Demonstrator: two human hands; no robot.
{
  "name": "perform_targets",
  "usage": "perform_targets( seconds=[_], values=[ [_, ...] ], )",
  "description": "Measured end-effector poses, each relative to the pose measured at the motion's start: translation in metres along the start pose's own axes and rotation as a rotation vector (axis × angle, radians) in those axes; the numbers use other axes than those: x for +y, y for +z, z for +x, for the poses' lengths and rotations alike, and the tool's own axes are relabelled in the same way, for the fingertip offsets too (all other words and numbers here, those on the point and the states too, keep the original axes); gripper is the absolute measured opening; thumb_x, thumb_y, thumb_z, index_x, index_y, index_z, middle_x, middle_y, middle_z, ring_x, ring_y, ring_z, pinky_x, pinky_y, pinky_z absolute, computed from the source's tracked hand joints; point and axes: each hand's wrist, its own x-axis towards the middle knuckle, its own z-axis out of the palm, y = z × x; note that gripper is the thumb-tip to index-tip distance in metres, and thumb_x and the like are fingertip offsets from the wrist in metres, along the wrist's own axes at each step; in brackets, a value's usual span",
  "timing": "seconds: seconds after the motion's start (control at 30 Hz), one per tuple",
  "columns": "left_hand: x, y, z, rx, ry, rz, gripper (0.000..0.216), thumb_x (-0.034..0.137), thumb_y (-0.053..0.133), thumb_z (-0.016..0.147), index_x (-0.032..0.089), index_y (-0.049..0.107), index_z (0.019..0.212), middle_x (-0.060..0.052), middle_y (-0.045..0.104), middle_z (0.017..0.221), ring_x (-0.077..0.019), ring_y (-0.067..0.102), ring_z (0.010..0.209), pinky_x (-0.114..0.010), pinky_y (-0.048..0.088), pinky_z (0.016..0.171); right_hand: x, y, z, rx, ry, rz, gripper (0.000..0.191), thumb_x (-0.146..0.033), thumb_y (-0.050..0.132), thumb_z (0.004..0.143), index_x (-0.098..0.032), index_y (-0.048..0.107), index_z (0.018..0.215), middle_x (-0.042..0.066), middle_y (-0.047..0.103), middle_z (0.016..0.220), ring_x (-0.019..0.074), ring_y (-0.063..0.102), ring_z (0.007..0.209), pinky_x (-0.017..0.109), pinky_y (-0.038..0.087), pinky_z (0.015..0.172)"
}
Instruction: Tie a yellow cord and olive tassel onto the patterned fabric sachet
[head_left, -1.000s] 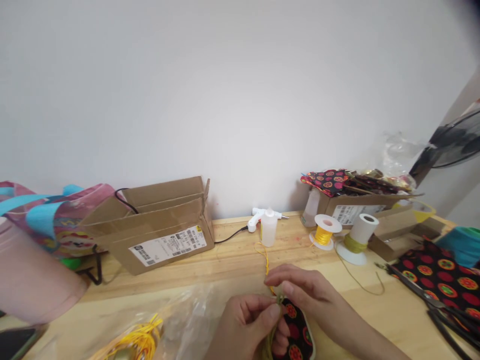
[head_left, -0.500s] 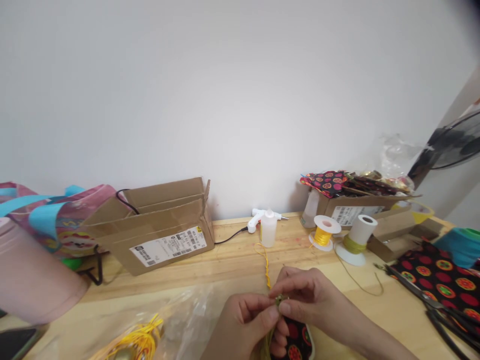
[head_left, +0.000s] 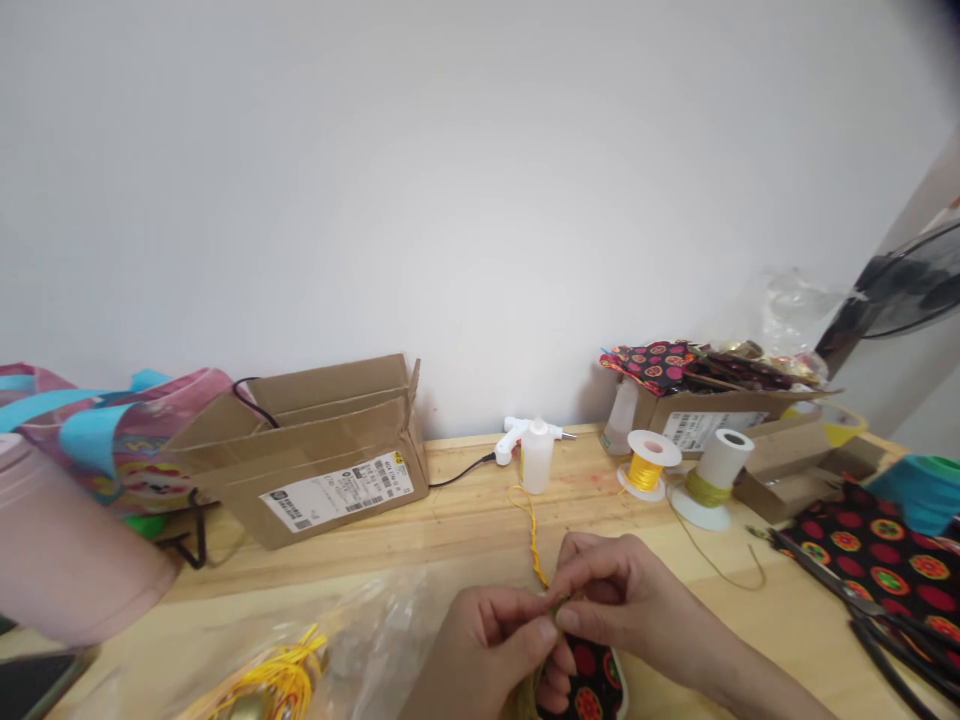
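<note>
Both hands meet at the bottom middle of the head view, fingertips pinched together on an olive-green cord [head_left: 529,692]. My left hand [head_left: 491,645] is closed on the cord, which hangs down from its fingers. Thumb and fingers of my right hand [head_left: 619,590] are closed at the same spot, and the bit of cord between them is mostly covered. Under the hands lies a black fabric piece [head_left: 596,685] with red and orange round patterns and a pale edge. A twisted yellow cord [head_left: 534,540] runs up the table from behind the fingertips.
A white bottle [head_left: 536,458] stands by a corded white tool [head_left: 514,437]. To the right are a yellow cord spool [head_left: 646,470], a green cord spool [head_left: 712,485] and black scissors [head_left: 855,600]. Cardboard boxes [head_left: 337,450] line the wall. A plastic bag [head_left: 367,640] with yellow cords lies left.
The fingers have shifted slightly around the green cord, and less of it shows between the fingertips. Everything else stays where it was.
</note>
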Motion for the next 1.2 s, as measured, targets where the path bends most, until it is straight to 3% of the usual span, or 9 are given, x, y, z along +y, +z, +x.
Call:
perform_targets(
  seconds=[0.23, 0.47, 0.6, 0.7, 0.87, 1.07, 1.2],
  values=[
    [0.008, 0.003, -0.006, 0.018, -0.004, -0.111, 0.020, 0.028, 0.064, 0.062, 0.012, 0.069, 0.073, -0.003, 0.059, 0.054, -0.0110, 0.050, 0.051, -0.023, 0.040, 0.055, -0.002, 0.001, 0.003, 0.060, -0.008, 0.110, 0.010, -0.026, 0.065, 0.068, -0.017, 0.066, 0.069, -0.002, 0.049, 0.067, 0.0086, 0.047, 0.058, 0.021, 0.037, 0.051],
    [0.008, 0.004, -0.005, 0.054, 0.126, 0.388, 0.022, 0.030, 0.056, 0.069, 0.015, 0.067, 0.082, -0.001, 0.057, 0.061, -0.0137, 0.047, 0.058, -0.023, 0.036, 0.055, -0.006, 0.003, 0.003, 0.117, 0.000, 0.046, 0.005, -0.019, 0.064, 0.067, -0.015, 0.064, 0.064, -0.002, 0.049, 0.063, 0.0092, 0.045, 0.058, 0.020, 0.034, 0.050],
    [0.011, 0.004, -0.005, 0.158, 0.187, 0.683, 0.026, 0.032, 0.047, 0.075, 0.016, 0.064, 0.065, -0.002, 0.057, 0.062, -0.0160, 0.051, 0.063, -0.023, 0.037, 0.059, -0.004, 0.006, 0.003, 0.130, -0.008, 0.018, 0.006, -0.020, 0.062, 0.068, -0.015, 0.063, 0.065, -0.002, 0.049, 0.064, 0.0096, 0.046, 0.059, 0.020, 0.035, 0.052],
    [0.013, 0.005, -0.006, 0.201, 0.208, 0.775, 0.030, 0.033, 0.044, 0.076, 0.016, 0.059, 0.056, -0.001, 0.052, 0.057, -0.0143, 0.049, 0.059, -0.021, 0.036, 0.056, -0.003, 0.009, 0.004, 0.159, 0.004, 0.001, 0.010, -0.023, 0.062, 0.069, -0.015, 0.062, 0.063, -0.002, 0.049, 0.063, 0.0100, 0.046, 0.059, 0.020, 0.036, 0.052],
    [0.009, 0.004, -0.004, 0.200, 0.101, 0.556, 0.032, 0.037, 0.045, 0.074, 0.015, 0.055, 0.053, 0.003, 0.043, 0.046, -0.0110, 0.043, 0.046, -0.020, 0.031, 0.045, -0.001, 0.012, 0.003, 0.177, -0.029, 0.031, 0.014, -0.028, 0.062, 0.069, -0.015, 0.060, 0.063, -0.002, 0.049, 0.064, 0.0110, 0.047, 0.060, 0.021, 0.037, 0.054],
    [0.002, -0.004, 0.001, 0.069, 0.010, 0.245, 0.036, 0.044, 0.052, 0.070, 0.012, 0.058, 0.054, 0.003, 0.047, 0.043, -0.0072, 0.041, 0.038, -0.019, 0.031, 0.043, -0.001, 0.014, 0.002, 0.165, -0.038, 0.036, 0.012, -0.025, 0.060, 0.071, -0.016, 0.059, 0.064, -0.002, 0.047, 0.065, 0.0099, 0.046, 0.059, 0.021, 0.037, 0.053],
    [0.001, -0.006, 0.002, 0.056, -0.040, 0.208, 0.038, 0.047, 0.055, 0.068, 0.012, 0.060, 0.054, 0.002, 0.048, 0.042, -0.0068, 0.043, 0.036, -0.019, 0.032, 0.042, -0.003, 0.015, 0.003, 0.164, -0.008, 0.005, 0.010, -0.023, 0.060, 0.070, -0.016, 0.058, 0.063, -0.001, 0.047, 0.066, 0.0109, 0.048, 0.060, 0.022, 0.038, 0.053]
  ],
)
